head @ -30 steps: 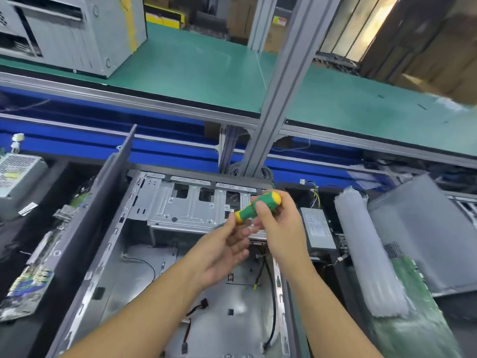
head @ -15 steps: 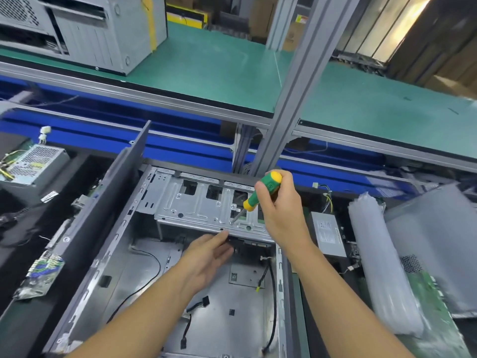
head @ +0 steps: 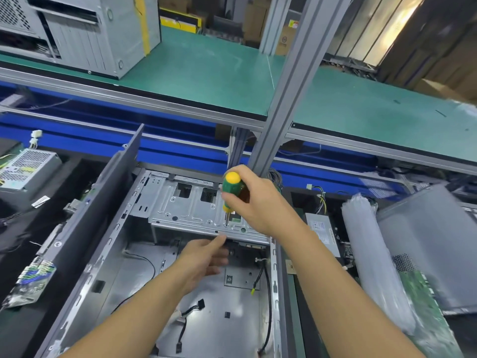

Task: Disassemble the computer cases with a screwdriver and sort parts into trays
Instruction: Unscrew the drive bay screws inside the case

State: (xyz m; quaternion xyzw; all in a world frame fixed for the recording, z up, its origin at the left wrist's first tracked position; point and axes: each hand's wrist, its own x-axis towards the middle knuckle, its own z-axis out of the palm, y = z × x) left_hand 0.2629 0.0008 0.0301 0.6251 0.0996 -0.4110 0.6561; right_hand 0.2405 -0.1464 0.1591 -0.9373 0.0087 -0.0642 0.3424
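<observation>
gripping the green and yellow screwdriver by its handle, my right grip sat just above the middle of the frame, fingers and thumb curled tight round the handle. the tool stood almost upright, yellow cap uppermost, its tip down on the top plate of the silver drive cage, near that plate's front right corner.

my left grip lay lower, at the centre of the frame, inside the open computer case. it held nothing: the forefinger was stretched out and touched the cage's front lip, while the other fingers were loosely bent below it. whether they touched anything under the cage i could not tell.

the case lay on its side on the dark counter, filling the lower middle of the frame, with black cables trailing over its grey floor. a dark side panel stood on edge along its left wall.

at the left edge sat a perforated power supply, and below it a circuit board in a clear bag. right of the case lay another power supply, then a long bundle in clear plastic, a green board and a grey panel.

across the upper frame ran a green-topped shelf with a second case in the upper left corner. an aluminium post rose behind my right grip.
</observation>
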